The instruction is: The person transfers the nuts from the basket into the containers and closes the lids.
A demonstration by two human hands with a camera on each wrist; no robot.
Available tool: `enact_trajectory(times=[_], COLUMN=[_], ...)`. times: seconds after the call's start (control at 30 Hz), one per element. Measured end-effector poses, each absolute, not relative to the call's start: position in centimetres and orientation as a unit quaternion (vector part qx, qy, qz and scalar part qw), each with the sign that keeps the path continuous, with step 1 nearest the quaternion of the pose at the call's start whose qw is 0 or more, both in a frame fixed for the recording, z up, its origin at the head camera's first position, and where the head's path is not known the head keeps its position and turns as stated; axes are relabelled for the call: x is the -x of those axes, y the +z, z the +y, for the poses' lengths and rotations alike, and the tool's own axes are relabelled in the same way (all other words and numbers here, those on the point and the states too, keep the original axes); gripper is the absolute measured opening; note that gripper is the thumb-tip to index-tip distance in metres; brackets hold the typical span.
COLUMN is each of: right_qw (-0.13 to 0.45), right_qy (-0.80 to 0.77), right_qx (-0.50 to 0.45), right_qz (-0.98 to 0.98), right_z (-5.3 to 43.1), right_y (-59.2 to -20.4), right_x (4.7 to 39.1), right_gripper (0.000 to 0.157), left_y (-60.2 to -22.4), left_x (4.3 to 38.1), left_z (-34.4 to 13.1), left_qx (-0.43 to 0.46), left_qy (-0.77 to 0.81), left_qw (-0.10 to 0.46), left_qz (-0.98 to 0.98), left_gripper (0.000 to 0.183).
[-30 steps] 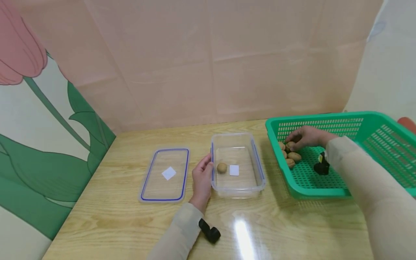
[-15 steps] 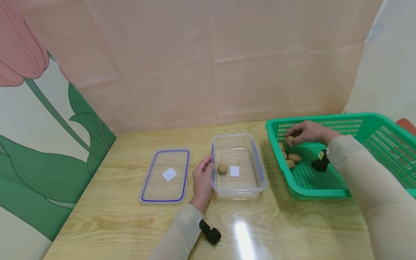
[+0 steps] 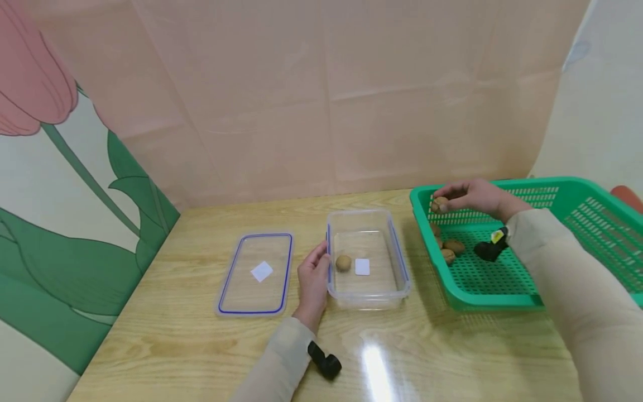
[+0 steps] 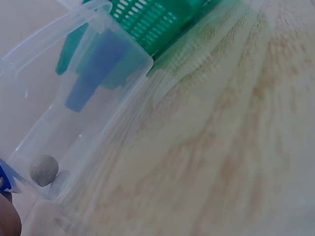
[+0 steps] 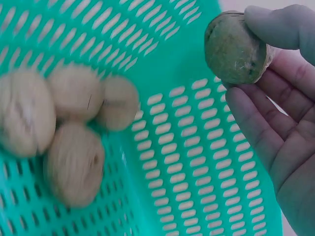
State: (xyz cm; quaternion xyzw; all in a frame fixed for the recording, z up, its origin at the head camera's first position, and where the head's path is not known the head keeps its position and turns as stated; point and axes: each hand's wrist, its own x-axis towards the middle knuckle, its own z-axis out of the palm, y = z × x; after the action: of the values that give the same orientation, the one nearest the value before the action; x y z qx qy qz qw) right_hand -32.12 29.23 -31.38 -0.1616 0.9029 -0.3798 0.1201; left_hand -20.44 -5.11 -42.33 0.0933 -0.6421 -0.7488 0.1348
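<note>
My right hand pinches a walnut between thumb and fingers, raised near the left inner wall of the green basket. Several other walnuts lie below it on the basket floor, at the left end. My left hand rests against the left side of a clear plastic container, fingertips and thumb at its blue-edged wall. One walnut sits inside this container, beside a white square. In the left wrist view only a fingertip shows, by the container's blue clip.
A clear lid with a blue seal and a white square on it lies flat on the wooden table, left of my left hand. A pink sheet hangs behind the table. A reddish object shows beyond the basket at the right.
My right hand has lifted the walnut off the others and moved up and slightly left, to the basket's left wall. My left hand and the container have stayed in place.
</note>
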Motion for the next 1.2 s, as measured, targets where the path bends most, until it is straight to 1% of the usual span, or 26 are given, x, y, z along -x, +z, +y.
enact_trajectory(times=[0.2, 0.33, 0.73, 0.97, 1.2], right_qw=[0.100, 0.098, 0.134, 0.145, 0.186], right_qy=[-0.405, -0.412, -0.463, -0.458, -0.484], right_qx=[0.162, 0.167, 0.209, 0.257, 0.326], right_qz=[0.894, 0.890, 0.851, 0.838, 0.790], right_z=[28.0, 27.0, 23.5, 21.6, 19.4], right_y=[-30.3, -29.9, -28.8, -28.4, -28.5], right_x=[31.4, 31.0, 30.4, 30.2, 30.2], right_gripper=[0.049, 0.047, 0.043, 0.041, 0.038], left_y=[-42.5, -42.5, -42.4, -42.4, -42.3], left_x=[20.5, 20.5, 20.4, 20.4, 20.4], left_z=[-5.1, -5.1, -4.9, -5.0, -5.1], left_qx=[-0.095, -0.095, -0.092, -0.093, -0.082], left_qy=[-0.752, -0.749, -0.749, -0.753, -0.764], left_qw=[0.136, 0.135, 0.130, 0.129, 0.132], left_qz=[-0.638, -0.641, -0.643, -0.638, -0.626], left_gripper=[0.033, 0.033, 0.033, 0.033, 0.033])
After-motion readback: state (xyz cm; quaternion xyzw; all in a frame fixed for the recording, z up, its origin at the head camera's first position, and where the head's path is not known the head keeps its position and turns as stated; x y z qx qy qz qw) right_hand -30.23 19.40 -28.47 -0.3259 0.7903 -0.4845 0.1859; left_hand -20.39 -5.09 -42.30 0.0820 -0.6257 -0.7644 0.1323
